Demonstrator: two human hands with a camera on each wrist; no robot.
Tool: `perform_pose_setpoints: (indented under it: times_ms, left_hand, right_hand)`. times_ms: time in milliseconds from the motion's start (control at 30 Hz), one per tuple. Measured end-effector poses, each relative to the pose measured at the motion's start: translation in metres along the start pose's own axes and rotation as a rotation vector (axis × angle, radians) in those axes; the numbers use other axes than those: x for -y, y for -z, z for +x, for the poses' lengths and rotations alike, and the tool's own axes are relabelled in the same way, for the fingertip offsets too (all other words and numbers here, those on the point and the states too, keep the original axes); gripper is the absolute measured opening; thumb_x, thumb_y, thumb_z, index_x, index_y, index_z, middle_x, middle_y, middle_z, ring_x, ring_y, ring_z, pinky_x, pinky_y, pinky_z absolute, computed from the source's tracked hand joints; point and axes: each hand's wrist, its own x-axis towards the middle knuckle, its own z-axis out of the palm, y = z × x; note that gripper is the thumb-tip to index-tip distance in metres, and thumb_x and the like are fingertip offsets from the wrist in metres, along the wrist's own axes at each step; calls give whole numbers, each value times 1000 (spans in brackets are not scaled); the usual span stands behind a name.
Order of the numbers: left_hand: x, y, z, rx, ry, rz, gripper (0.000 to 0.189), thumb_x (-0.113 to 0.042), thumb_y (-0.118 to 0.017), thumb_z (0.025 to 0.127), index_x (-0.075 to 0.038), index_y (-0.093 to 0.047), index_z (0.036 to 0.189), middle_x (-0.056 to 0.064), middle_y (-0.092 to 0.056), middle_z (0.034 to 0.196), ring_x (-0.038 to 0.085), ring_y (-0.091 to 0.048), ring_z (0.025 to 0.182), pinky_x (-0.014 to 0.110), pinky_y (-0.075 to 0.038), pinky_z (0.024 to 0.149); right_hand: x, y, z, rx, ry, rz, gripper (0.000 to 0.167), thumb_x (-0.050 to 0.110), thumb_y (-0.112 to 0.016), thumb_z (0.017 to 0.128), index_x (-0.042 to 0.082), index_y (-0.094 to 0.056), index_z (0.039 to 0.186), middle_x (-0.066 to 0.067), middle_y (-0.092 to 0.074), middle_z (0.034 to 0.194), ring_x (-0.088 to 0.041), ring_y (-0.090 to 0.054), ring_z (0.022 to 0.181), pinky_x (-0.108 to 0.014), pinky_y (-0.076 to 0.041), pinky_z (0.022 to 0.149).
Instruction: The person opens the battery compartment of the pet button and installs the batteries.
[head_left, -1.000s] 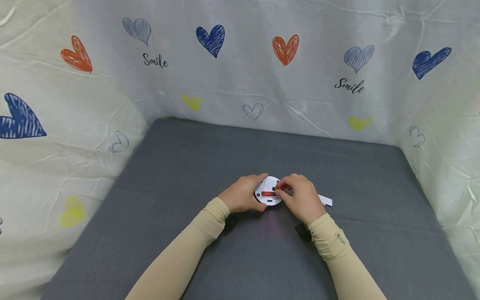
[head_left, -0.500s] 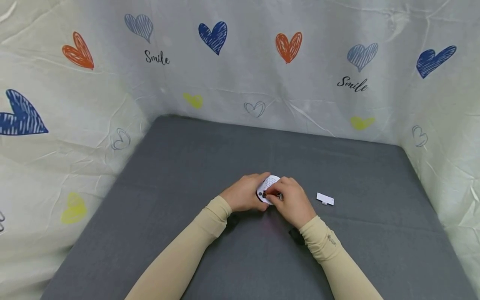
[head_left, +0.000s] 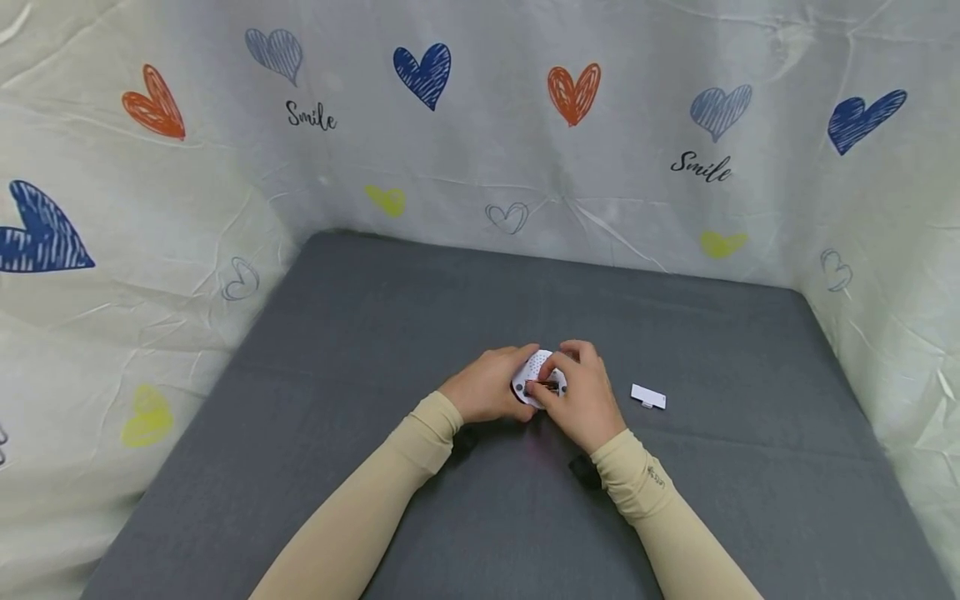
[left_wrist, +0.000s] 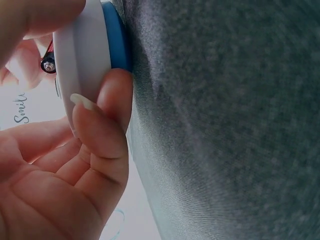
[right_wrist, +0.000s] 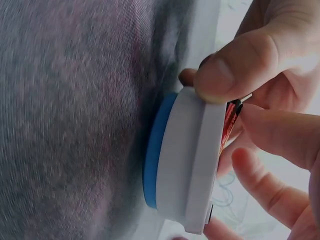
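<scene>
The left hand [head_left: 487,387] grips the round white device [right_wrist: 192,160] by its rim; the right hand [head_left: 588,396] sets its thumb against the raised end of the battery [right_wrist: 231,122], index finger apart. The step appears to be battery seating; next, that end likely needs pressing down level.

The head view is evenly lit; the wrist views are dimmer, grey cloth [left_wrist: 240,130] blurred.
</scene>
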Motion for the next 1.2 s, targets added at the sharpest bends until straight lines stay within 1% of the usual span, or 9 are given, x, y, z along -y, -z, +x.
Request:
perform_pose_setpoints:
  times_ms: [67,133,300,467,667,867,967,1067,1200]
  left_hand:
    - [1,0,0,-2,2,4,95,-24,-88,85,-7,-41,166,13,-63,150,22,-64,113,39,-57,100]
    - [1,0,0,0,5,4,96,-24,-88,85,-7,-40,167,13,-62,152,22,-64,114,39,-56,100]
    - [0,0,1,-3,2,4,98,-23,-88,84,-7,-39,167,14,-62,151,22,-64,113,40,-57,100]
    - [-1,0,1,-11,-8,10,97,-22,-88,82,-5,-42,165,14,-65,147,22,-64,110,39,-57,97]
    - [-1,0,1,-24,-33,29,93,-21,-88,83,-4,-44,164,14,-68,142,20,-64,105,36,-56,94]
    - [-3,1,0,-23,-45,21,94,-22,-91,83,-1,-46,163,13,-70,140,19,-64,100,32,-55,86]
    - [-2,2,1,-25,-36,6,94,-21,-91,83,-2,-45,163,12,-69,144,19,-64,104,32,-55,90]
    - [1,4,1,-26,-18,-3,94,-21,-91,84,-4,-44,164,12,-65,150,20,-65,113,35,-56,99]
    - [5,6,0,-26,9,12,96,-25,-92,85,-6,-43,165,13,-62,155,23,-64,126,40,-54,109]
  right_hand:
    - [1,-1,0,20,-23,13,21,27,-89,90,15,-72,90,-21,-62,139,-44,-65,122,-56,-54,98]
    - [2,-2,1,28,-36,23,21,26,-88,90,16,-71,88,-20,-64,138,-42,-69,119,-56,-57,95]
    - [2,-3,1,30,-59,48,21,28,-87,91,15,-71,87,-17,-66,134,-38,-69,115,-52,-56,92]
    - [1,-5,2,29,-88,65,23,27,-88,89,14,-70,87,-13,-67,128,-34,-68,109,-47,-54,88]
    - [1,-6,3,34,-102,61,26,21,-89,86,13,-65,90,-15,-68,123,-33,-65,106,-45,-51,87]
    - [1,-2,4,34,-135,64,36,20,-95,82,14,-61,92,-12,-68,109,-30,-60,90,-39,-44,75]
    - [0,-2,5,36,-130,71,37,23,-95,83,14,-60,93,-11,-67,108,-29,-59,89,-37,-43,74]
    - [-4,1,6,63,-107,89,35,28,-92,87,14,-60,94,-11,-66,102,-26,-57,86,-36,-43,73]
    - [-13,9,5,87,-93,73,26,29,-85,94,14,-64,94,-9,-66,97,-23,-64,87,-37,-51,78]
